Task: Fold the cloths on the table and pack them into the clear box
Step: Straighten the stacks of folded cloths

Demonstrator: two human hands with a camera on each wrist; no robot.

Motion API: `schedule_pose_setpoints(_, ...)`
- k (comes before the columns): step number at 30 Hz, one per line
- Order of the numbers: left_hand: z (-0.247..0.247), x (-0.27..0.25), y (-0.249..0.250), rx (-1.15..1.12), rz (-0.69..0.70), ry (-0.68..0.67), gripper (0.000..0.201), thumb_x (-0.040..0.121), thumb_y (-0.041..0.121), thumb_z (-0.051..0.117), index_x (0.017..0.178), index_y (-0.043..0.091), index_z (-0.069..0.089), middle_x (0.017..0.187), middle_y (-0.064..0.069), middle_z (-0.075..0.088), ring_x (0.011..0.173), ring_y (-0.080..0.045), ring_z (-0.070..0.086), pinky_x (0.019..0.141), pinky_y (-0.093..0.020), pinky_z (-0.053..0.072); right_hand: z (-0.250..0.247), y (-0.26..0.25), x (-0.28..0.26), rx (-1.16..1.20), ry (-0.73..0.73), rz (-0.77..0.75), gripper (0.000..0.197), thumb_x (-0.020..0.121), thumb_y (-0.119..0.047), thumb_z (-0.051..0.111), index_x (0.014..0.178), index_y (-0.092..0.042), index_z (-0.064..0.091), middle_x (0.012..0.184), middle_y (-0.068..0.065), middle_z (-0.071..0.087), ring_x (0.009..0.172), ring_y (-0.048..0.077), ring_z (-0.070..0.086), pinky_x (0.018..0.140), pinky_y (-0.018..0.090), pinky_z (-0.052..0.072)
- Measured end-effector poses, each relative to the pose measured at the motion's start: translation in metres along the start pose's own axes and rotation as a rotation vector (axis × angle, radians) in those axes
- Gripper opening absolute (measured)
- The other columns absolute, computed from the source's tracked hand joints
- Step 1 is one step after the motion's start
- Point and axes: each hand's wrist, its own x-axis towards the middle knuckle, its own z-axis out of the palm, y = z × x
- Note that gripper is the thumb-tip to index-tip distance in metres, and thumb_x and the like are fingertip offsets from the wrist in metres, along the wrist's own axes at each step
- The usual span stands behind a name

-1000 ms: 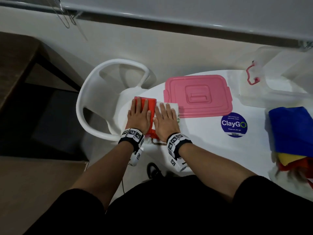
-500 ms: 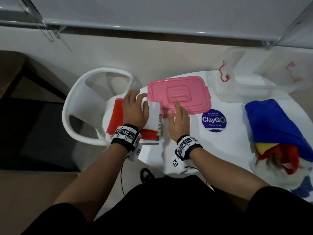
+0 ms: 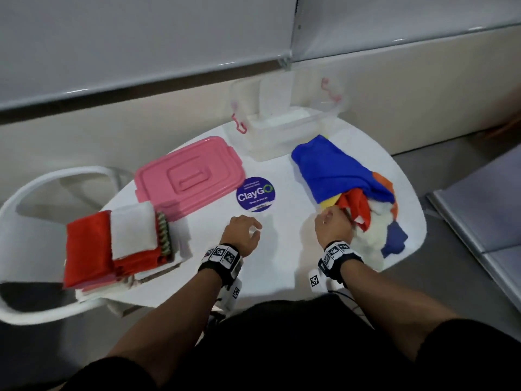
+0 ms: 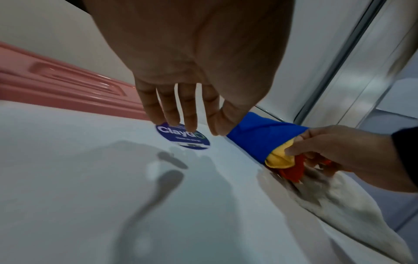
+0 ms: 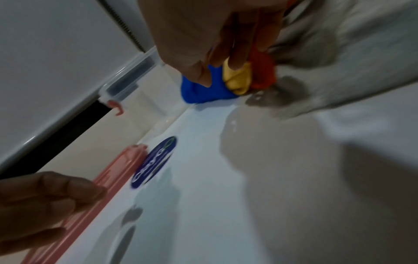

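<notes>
On a white table (image 3: 282,249) beside a pale wall, a person seated in dark clothing reaches with the right hand (image 3: 332,224) into a loose heap of unfolded cloths (image 3: 355,193) at the table's right side. That hand's fingers pinch the edge of a yellow cloth (image 4: 280,159) tucked under a blue cloth (image 3: 332,167), with a red cloth (image 3: 356,206) just beside the fingertips and white cloth (image 3: 369,235) spreading toward the table's near edge. The left hand (image 3: 242,232) hovers over bare tabletop between the heap and the stack, fingers relaxed and slightly bent, holding nothing; the left wrist view shows its fingertips above the table near a round purple sticker (image 3: 255,194). At the table's left end sits a stack of folded cloths (image 3: 112,244), red ones with a white one on top. A pink lid (image 3: 189,176) lies flat between the stack and the sticker. The clear box (image 3: 287,122), with pink latches, stands open at the far edge of the table, just behind the heap. A white chair (image 3: 36,193) stands at the left, beyond the stack. Both wrists wear black bands with printed markers.
</notes>
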Motion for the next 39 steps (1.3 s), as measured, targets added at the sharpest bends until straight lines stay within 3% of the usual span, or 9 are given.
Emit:
schedule_pose_setpoints(5, 0.041, 0.039, 0.045, -0.013, 0.011, -0.109, 0.027, 0.09, 0.029, 0.058, 0.115, 0.022, 0.062, 0.118, 0.0, 0.064, 0.115, -0.02, 0.055, 0.1, -0.039, 0.044, -0.047, 0.045, 0.024, 0.049, 0.091, 0.108, 0.028, 0.086, -0.036, 0.068, 0.085, -0.019, 0.045, 0.078, -0.001, 0.055, 0.075, 0.027, 0.056, 0.066, 0.029, 0.036)
schedule_pose_setpoints(9, 0.064, 0.069, 0.1, 0.006, 0.063, -0.066, 0.039, 0.091, 0.032, 0.06, 0.128, 0.021, 0.053, 0.123, 0.0, 0.061, 0.116, -0.02, 0.056, 0.097, -0.04, 0.047, -0.077, 0.061, 0.043, 0.166, 0.119, 0.2, 0.041, 0.083, -0.038, 0.073, 0.111, -0.022, 0.046, 0.089, -0.001, 0.062, 0.082, 0.028, 0.064, 0.069, 0.03, 0.044)
schedule_pose_setpoints(12, 0.068, 0.095, 0.143, 0.073, 0.159, 0.052, 0.052, 0.091, 0.035, 0.06, 0.139, 0.019, 0.045, 0.136, -0.006, 0.051, 0.123, -0.026, 0.048, 0.095, -0.045, 0.046, -0.083, 0.07, 0.059, 0.095, 0.176, 0.023, 0.063, 0.077, -0.037, 0.078, 0.13, -0.023, 0.047, 0.121, 0.006, 0.058, 0.101, 0.026, 0.06, 0.084, 0.037, 0.05)
schedule_pose_setpoints(15, 0.071, 0.123, 0.178, 0.191, 0.263, 0.091, 0.062, 0.092, 0.039, 0.059, 0.148, 0.019, 0.038, 0.151, -0.012, 0.036, 0.133, -0.033, 0.036, 0.102, -0.05, 0.041, -0.081, 0.073, 0.073, -0.051, 0.157, -0.187, 0.058, 0.072, -0.034, 0.08, 0.124, -0.018, 0.059, 0.119, 0.009, 0.054, 0.109, 0.028, 0.051, 0.095, 0.042, 0.043)
schedule_pose_setpoints(18, 0.077, 0.146, 0.2, 0.345, 0.212, 0.02, 0.057, 0.097, 0.04, 0.05, 0.149, 0.024, 0.035, 0.158, -0.009, 0.025, 0.14, -0.032, 0.025, 0.11, -0.049, 0.03, -0.079, 0.066, 0.079, -0.044, 0.08, -0.27, 0.033, 0.074, -0.024, 0.075, 0.105, -0.015, 0.07, 0.109, 0.009, 0.061, 0.102, 0.033, 0.055, 0.093, 0.048, 0.043)
schedule_pose_setpoints(22, 0.079, 0.161, 0.206, 0.245, 0.138, 0.095, 0.025, 0.094, 0.033, 0.055, 0.114, 0.021, 0.063, 0.13, -0.004, 0.056, 0.122, -0.029, 0.044, 0.097, -0.042, 0.038, -0.078, 0.066, 0.08, 0.007, 0.104, -0.199, 0.019, 0.074, -0.019, 0.074, 0.092, -0.014, 0.071, 0.098, 0.012, 0.06, 0.096, 0.035, 0.055, 0.088, 0.047, 0.045)
schedule_pose_setpoints(26, 0.068, 0.165, 0.205, -0.041, 0.113, 0.155, 0.007, 0.092, 0.028, 0.059, 0.093, 0.023, 0.063, 0.104, 0.006, 0.068, 0.102, -0.024, 0.06, 0.09, -0.041, 0.048, -0.083, 0.069, 0.086, 0.01, 0.122, -0.174, 0.016, 0.074, -0.014, 0.07, 0.089, -0.015, 0.067, 0.098, 0.012, 0.059, 0.099, 0.035, 0.053, 0.091, 0.044, 0.043)
schedule_pose_setpoints(34, 0.011, 0.163, 0.233, -0.428, 0.175, 0.325, 0.007, 0.096, 0.015, 0.057, 0.096, 0.01, 0.062, 0.088, 0.005, 0.063, 0.08, -0.009, 0.058, 0.073, -0.005, 0.043, -0.086, 0.058, 0.096, 0.196, -0.037, 0.123, 0.016, 0.078, -0.015, 0.063, 0.09, -0.025, 0.06, 0.081, -0.007, 0.063, 0.083, 0.022, 0.064, 0.077, 0.039, 0.055)
schedule_pose_setpoints(39, -0.018, 0.159, 0.248, -0.472, 0.194, 0.299, 0.014, 0.101, 0.024, 0.049, 0.102, 0.015, 0.06, 0.086, -0.001, 0.062, 0.069, -0.004, 0.053, 0.063, -0.007, 0.041, -0.091, 0.029, 0.094, 0.466, -0.003, 0.047, 0.028, 0.078, -0.04, 0.067, 0.103, -0.036, 0.057, 0.103, -0.009, 0.065, 0.092, 0.012, 0.064, 0.085, 0.033, 0.054)
